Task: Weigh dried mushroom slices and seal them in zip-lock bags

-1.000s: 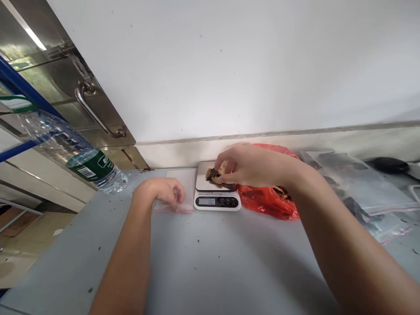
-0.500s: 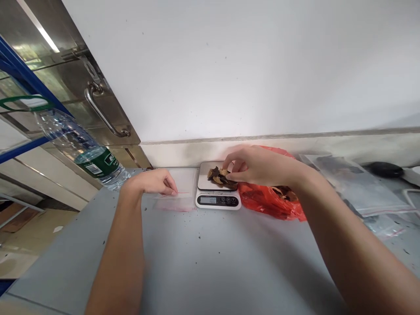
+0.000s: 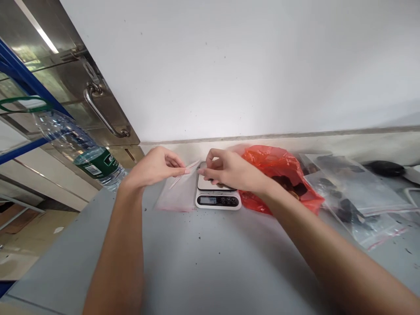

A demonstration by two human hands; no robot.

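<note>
From here I can see the left hand (image 3: 157, 166) pinching the rim of a clear bag (image 3: 180, 192) between thumb and fingertips, its mouth lifted, near the table's (image 3: 197, 271) back edge and towards its back left corner. The right hand (image 3: 231, 168) is bent over the scale (image 3: 218, 200), fingertips gathered close to that rim; whether they grip anything, I can't tell.

The film looks thin, so its 2 sides may cling together or slip from the pinch. A knock from the right hand could nudge the scale or scatter the dark pieces (image 3: 216, 184) beneath it, which are mostly hidden. The right forearm crosses in front of the red bag (image 3: 269, 155) and might snag it, spilling its contents. The left wrist looks near the bottle (image 3: 96, 162) by the table's left edge; a careless swing could topple it.

Counting: 2 hands, 1 scale, 1 red bag, 1 bottle, and at least 1 clear bag, perhaps more layered under it. Towards the table's right edge lie at least 2 filled packets (image 3: 367, 192), overlapping, and 1 black object (image 3: 387, 168) at the back edge. The dark pieces can't be counted.
</note>
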